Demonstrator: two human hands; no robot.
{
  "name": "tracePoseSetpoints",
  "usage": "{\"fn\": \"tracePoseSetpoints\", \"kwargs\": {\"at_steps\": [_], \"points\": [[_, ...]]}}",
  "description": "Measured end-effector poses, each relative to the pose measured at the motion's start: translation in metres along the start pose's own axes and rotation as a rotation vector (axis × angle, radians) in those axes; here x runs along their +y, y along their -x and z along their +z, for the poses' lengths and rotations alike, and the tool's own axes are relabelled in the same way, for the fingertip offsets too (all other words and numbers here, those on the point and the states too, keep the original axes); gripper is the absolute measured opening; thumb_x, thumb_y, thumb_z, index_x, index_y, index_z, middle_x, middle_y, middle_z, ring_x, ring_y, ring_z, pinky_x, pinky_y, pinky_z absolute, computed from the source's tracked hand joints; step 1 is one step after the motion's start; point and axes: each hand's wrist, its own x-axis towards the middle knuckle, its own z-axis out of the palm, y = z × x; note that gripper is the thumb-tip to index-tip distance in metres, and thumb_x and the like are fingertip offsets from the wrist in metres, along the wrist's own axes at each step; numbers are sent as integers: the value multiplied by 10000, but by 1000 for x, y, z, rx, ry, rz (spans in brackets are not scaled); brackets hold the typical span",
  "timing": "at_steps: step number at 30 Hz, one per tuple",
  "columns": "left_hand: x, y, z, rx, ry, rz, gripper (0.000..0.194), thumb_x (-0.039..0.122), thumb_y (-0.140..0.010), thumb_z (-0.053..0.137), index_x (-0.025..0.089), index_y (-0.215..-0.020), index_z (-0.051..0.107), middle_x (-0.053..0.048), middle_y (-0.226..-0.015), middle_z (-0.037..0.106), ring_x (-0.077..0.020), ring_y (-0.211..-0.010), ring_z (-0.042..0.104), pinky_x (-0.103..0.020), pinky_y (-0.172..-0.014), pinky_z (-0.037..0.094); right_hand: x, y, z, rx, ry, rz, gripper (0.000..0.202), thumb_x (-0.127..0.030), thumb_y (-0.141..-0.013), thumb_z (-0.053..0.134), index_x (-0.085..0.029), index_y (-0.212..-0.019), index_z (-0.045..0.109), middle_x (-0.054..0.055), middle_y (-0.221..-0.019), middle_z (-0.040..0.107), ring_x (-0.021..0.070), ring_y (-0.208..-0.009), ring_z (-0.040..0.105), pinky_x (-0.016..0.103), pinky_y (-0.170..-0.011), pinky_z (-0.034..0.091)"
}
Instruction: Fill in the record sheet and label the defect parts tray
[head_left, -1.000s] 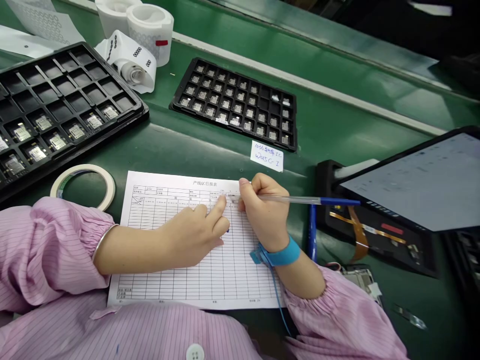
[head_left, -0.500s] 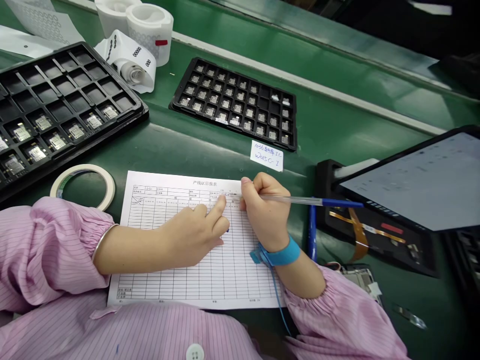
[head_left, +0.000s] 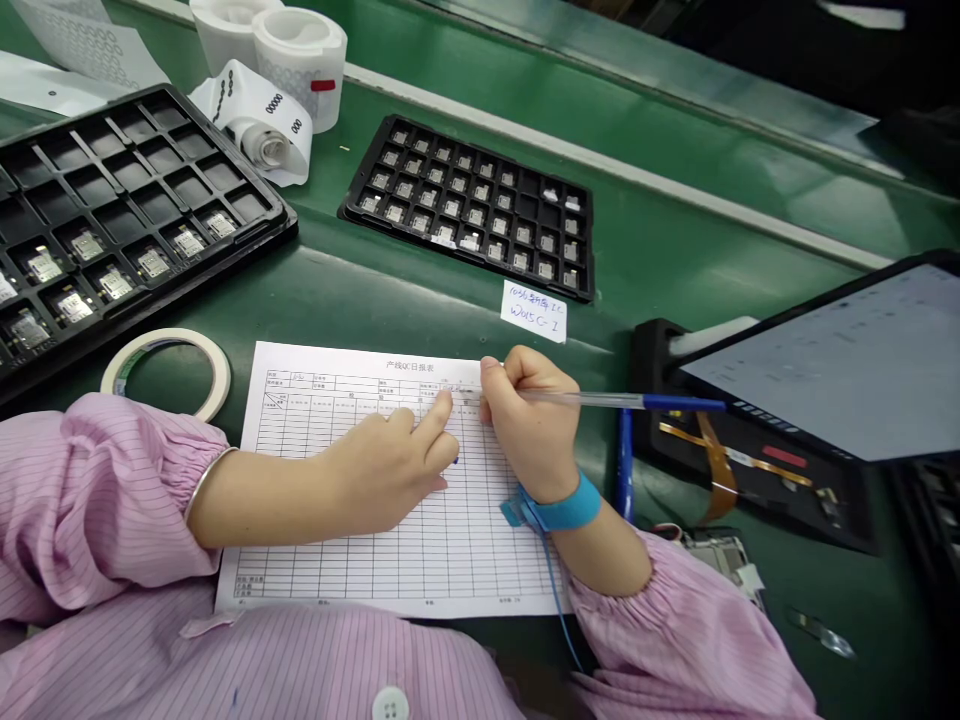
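A printed form with a table grid (head_left: pixel 360 575) lies on the green bench. My right hand (head_left: pixel 536 420) is closed round a clear pen with a blue end (head_left: pixel 622 400), its tip at the form's upper rows. On the form rests my left hand (head_left: pixel 390 465), index finger stretched to the upper rows and the other fingers curled. A small blue bit (head_left: pixel 455 460) shows at those curled fingers; the rest of it is hidden. Round my right wrist is a blue strap (head_left: pixel 566 505) with a cord. A handwritten label (head_left: pixel 534 311) lies beyond the form.
Black trays of small parts stand at the left (head_left: pixel 285 225) and back centre (head_left: pixel 465 250). Tape (head_left: pixel 219 375) lies beside my left sleeve. White rolls (head_left: pixel 300 70) stand at the back left. To the right are a tilted screen (head_left: pixel 840 360), a blue object (head_left: pixel 625 465) and loose electronics (head_left: pixel 720 560).
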Motion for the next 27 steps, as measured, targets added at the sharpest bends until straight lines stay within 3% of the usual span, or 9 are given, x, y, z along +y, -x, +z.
{"fn": "tracePoseSetpoints", "kwargs": {"at_steps": [12, 20, 27], "points": [[-1, 0, 0, 14, -21, 1, 250, 342, -959, 371, 126, -915, 490, -235, -1412, 405, -183, -675, 556, -295, -480, 358, 0, 1, 1, -5, -7, 17, 415, -195, -828, 554, -216, -507, 291, -64, -409, 355, 94, -417, 318, 285, -467, 300], [-1, 0, 1, 26, -31, 12, 243, 333, -961, 369, 128, -893, 480, -235, -1411, 406, -159, -630, 536, -282, -462, 348, 0, -1, -4, 74, -53, 42, 395, -161, -810, 553, -225, -510, 303, -67, -392, 380, 98, -394, 340, 280, -451, 303], [-1, 0, -1, 37, -44, 12, 249, 325, -959, 361, 126, -878, 486, -232, -1400, 422, -156, -610, 522, -276, -454, 349, 2, -1, -6, 47, -56, 30, 392, -173, -821, 559, -223, -509, 327, -68, -383, 404, 94, -385, 356, 270, -445, 322]]}}
